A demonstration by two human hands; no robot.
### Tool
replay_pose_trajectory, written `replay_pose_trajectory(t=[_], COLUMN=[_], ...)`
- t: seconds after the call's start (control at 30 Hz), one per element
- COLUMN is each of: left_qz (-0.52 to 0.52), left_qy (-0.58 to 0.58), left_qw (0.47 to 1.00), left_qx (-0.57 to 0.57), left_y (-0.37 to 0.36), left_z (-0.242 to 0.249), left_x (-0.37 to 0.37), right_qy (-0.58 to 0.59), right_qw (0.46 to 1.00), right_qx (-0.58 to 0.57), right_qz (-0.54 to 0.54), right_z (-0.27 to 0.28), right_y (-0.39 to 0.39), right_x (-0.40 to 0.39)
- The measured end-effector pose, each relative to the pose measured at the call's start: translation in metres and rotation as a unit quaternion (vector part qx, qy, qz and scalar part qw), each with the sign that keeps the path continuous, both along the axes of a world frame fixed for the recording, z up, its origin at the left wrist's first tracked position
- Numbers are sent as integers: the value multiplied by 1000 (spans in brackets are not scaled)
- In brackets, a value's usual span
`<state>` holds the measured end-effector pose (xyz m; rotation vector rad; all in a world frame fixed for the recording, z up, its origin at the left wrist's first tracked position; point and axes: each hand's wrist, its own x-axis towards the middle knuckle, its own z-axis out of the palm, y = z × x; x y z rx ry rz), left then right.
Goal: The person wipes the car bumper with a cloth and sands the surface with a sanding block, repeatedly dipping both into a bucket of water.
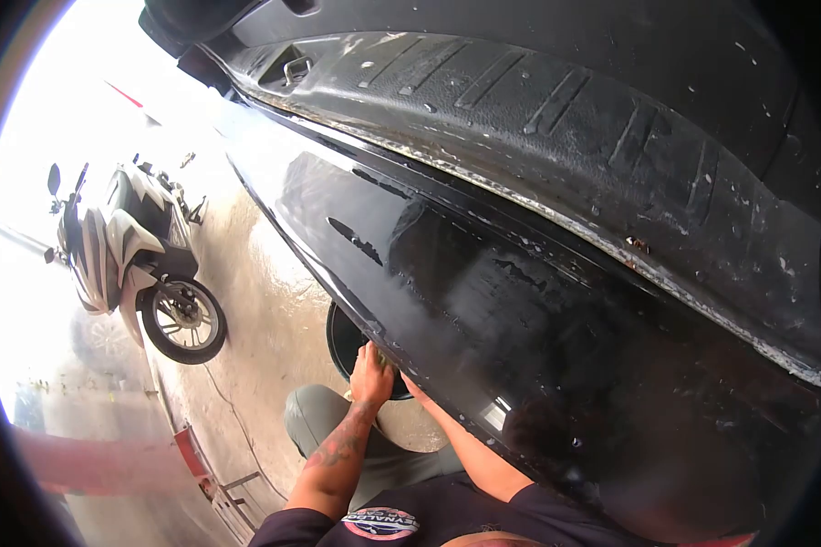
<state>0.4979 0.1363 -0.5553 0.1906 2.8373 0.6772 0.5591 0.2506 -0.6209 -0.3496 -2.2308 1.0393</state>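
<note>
Down beside the lower edge of a glossy black car bumper (447,310) are both my hands. My left hand (371,376) is over a dark bucket (336,339), its fingers curled in; what they hold cannot be made out. Close beside it, my right hand (412,387) is mostly covered by the bumper edge, so its fingers do not show. The bucket stands on the floor, partly hidden under the bumper. Wet-looking streaks and small spots mark the bumper's shiny surface.
Above the bumper runs a ribbed, scuffed black sill (520,91) with a metal latch loop (296,69). A white and black motorcycle (141,242) stands on the concrete floor (255,301) at the left. A thin cable (237,419) lies on the floor.
</note>
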Motion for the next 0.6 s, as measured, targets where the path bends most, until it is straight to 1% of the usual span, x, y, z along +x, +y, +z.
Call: replay_pose_trajectory(t=[0.03, 0.1, 0.17, 0.2, 0.23, 0.27, 0.3, 0.33, 0.37, 0.4, 0.43, 0.5, 0.6], left_qz=[32, 72, 84, 159, 162, 228, 291, 284, 273, 258, 244, 250, 224], left_qy=[-23, -22, 27, 54, 78, 19, -42, -118, -194, -267, -310, -342, -294], left_qw=[999, 995, 990, 964, 935, 891, 832, 780, 718, 646, 627, 607, 697], left_qx=[23, 69, 114, 207, 307, 392, 471, 544, 610, 667, 672, 672, 614], left_y=[0, -3, -11, 1, -2, -6, 5, 3, 2, 6, 14, 24, 14], left_z=[2, -2, -18, -10, -18, -28, -9, -15, -21, -16, -13, 1, -2], left_x=[0, -3, -14, -18, -32, -35, -33, -33, -33, -32, -29, -22, -34], right_qy=[-1, -7, -21, -26, -31, -36, -32, -28, -25, -34, -43, -57, -57], right_qw=[1000, 1000, 1000, 999, 999, 998, 997, 997, 996, 997, 997, 997, 997], right_qx=[1, 2, 16, 30, 44, 58, 62, 66, 71, 56, 41, 21, 19], right_qz=[-2, 0, 3, 3, 3, 3, 14, 25, 36, 42, 48, 52, 49], right_z=[-3, -8, -4, 7, 19, 30, 43, 54, 60, 58, 56, 51, 45], right_y=[0, 1, 5, 9, 14, 18, 22, 26, 30, 30, 30, 28, 26], right_x=[-6, -20, -27, -25, -24, -23, -22, -22, -22, -21, -21, -20, -21])
